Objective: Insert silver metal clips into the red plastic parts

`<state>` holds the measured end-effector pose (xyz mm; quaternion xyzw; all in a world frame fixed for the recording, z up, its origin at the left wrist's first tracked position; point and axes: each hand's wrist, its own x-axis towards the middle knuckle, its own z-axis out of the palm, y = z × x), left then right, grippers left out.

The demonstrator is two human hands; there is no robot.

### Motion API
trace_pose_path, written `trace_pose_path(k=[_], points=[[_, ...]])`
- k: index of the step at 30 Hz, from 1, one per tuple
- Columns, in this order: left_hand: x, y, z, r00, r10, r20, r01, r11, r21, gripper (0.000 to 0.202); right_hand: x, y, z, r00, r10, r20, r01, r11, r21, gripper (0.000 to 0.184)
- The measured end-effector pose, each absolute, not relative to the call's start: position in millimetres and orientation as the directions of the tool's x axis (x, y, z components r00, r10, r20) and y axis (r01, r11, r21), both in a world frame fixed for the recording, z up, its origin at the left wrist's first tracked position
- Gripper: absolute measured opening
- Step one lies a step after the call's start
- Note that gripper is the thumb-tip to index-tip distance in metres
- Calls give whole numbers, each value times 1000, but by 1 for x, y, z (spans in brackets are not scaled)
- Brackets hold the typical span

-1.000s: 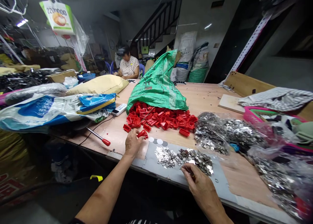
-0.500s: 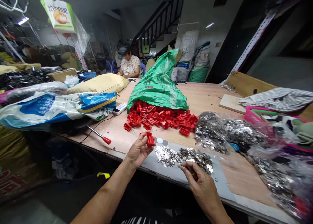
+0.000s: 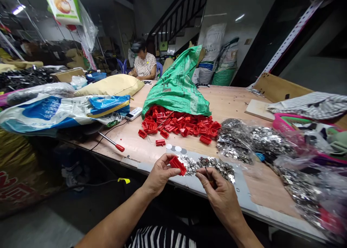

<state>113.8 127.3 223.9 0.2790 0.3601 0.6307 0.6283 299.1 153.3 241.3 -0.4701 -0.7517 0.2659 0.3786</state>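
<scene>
A person's left hand (image 3: pixel 159 175) held a red plastic piece (image 3: pixel 178 165) between thumb and fingers at a worktable (image 3: pixel 229 96), tilted above the near edge of a grey mat (image 3: pixel 245 192). The right hand (image 3: pixel 222 192), just beside it, was curled nearly closed around a slim dark tool (image 3: pixel 210 181), thumb and forefinger drawn together at the front.

The left hand's hold looked light, at one end of the piece; a knock or a loosened thumb could have dropped it among the loose bright metal pieces (image 3: pixel 191 165) or over the table's edge. A sleeve or wrist brushing the darker metal pieces (image 3: pixel 221 168) might have mixed the two heaps — they lay touching. The tool's point, if sharp, could have nicked a finger had the hands met.

Much was hard to make out. The right hand's fingers covered most of the tool, and whether they also pinched a metal piece could not be told. A green sack (image 3: pixel 179 92) hid the rear of the spilled red heap (image 3: pixel 184 127) — its depth unknown — and both forearms ran out of frame.
</scene>
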Motion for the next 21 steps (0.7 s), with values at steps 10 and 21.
trace_pose_path(k=[10,21], points=[[119,112,221,-191,945,265,22,-266,964,29,291,149,243,-366,852,375,510,521,-685,22],[121,109,216,-89,828,554,355,-493,794,31,286,150,236,-487,765,422,411,627,-661,11]])
